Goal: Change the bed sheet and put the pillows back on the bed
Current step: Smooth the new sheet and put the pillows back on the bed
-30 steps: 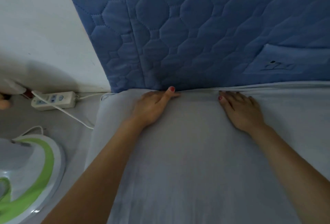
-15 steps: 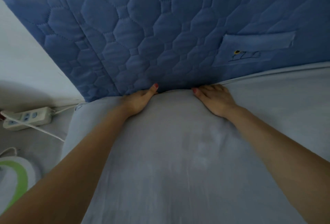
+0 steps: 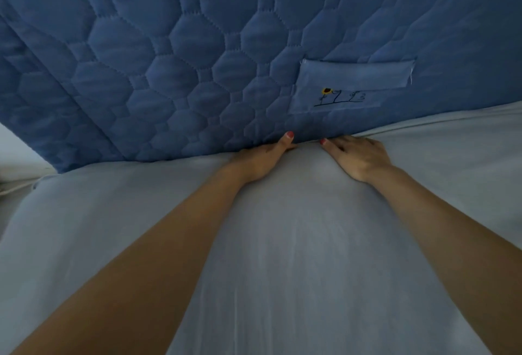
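- Two bare hands are pressing at the head end of the bed, where the pale grey-blue cotton bed sheet [image 3: 282,255] is meeting the blue quilted padded headboard [image 3: 175,52].
- Far left: the sheet's corner is rounding off just beside a strip of white wall [image 3: 17,151]; open room there looks narrow, and what lies below is too dim to tell.
- Left hand [image 3: 261,158] is lying flat on the sheet, thumb up against the headboard's lower edge, other fingertips hidden in the seam; not curling round any fabric that shows.
- Right hand [image 3: 358,156] is just beside it, fingers straight and spread, tips pushing toward the same gap; gripping nothing visible.
- Sheet is covering the whole visible mattress, mostly smooth, with a low fold running along the headboard at right.
- Handling judgement: sheet is looking thin, light, soft and limp, likely sliding easily, so it is best taken at its top edge and pushed down with flat fingers.
- Headboard is looking padded and yielding, so the gap should be opening under pressure.
- Small light-blue sewn pocket [image 3: 353,83] with dark embroidery is sitting above the right hand.
- Right side: more sheet edge is seemingly awaiting tucking; no pillows showing.
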